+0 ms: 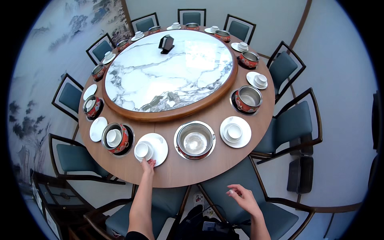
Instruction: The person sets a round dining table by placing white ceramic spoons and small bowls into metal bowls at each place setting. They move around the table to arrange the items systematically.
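My left hand (pixel 148 166) grips the near edge of a small white plate (pixel 151 151) with a white bowl (pixel 141 149) on it. They sit off-centre over the left side of a larger white dinner plate (pixel 161 146). Holding nothing, my right hand (pixel 244 199) hovers above a chair seat, fingers bent and apart. To the right is a metal pot (pixel 195 140) in a round recess, then a plate setting (pixel 243 140) with a bowl in its middle. On the left, a red patterned hot pot (pixel 122 144) holds a small plate and bowl (pixel 113 137) inside it.
A marble-topped turntable (pixel 168 81) with a wooden rim fills the round table's (pixel 168 177) middle, bearing a dark stand (pixel 166 43). Several more pots and plate settings ring it. Chairs (pixel 234 174) with teal seats surround the table. A dark bin (pixel 300 174) stands right, a dark cabinet (pixel 61 198) lower left.
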Demonstrator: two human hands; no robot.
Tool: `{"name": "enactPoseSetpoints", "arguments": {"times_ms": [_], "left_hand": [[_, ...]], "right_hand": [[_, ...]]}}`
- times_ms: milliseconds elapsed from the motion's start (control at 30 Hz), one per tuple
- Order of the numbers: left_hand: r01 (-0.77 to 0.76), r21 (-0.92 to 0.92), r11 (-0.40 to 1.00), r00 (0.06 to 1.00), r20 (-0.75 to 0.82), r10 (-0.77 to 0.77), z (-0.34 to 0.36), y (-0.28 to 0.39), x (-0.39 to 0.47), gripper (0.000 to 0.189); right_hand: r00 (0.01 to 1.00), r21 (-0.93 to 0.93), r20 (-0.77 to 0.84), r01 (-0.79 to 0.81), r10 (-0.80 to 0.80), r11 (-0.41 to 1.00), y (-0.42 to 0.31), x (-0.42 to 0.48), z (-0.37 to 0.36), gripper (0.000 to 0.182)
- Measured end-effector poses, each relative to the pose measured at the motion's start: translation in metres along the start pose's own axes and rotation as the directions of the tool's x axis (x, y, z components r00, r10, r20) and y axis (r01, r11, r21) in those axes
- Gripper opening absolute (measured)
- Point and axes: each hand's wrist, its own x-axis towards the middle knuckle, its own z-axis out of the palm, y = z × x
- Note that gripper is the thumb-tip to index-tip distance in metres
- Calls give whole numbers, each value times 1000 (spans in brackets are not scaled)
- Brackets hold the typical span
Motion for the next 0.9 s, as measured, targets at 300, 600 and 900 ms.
{"name": "enactPoseSetpoints", "arguments": {"times_ms": [300,600,900], "left_hand": [[-65,249,966,997,-33,75,-1,5,-4,27],[-260,553,792,921,388,32,65,52,-79,24],[-383,784,488,842,514,-165,174,4,-97,20]], "right_hand": [[998,-62,55,36,-33,997,-3,8,-4,24],[998,-24,29,62,-61,998,-8,7,-14,26],[1000,-14,-19,24,-24,1000,-7,-15,-24,28]]}}
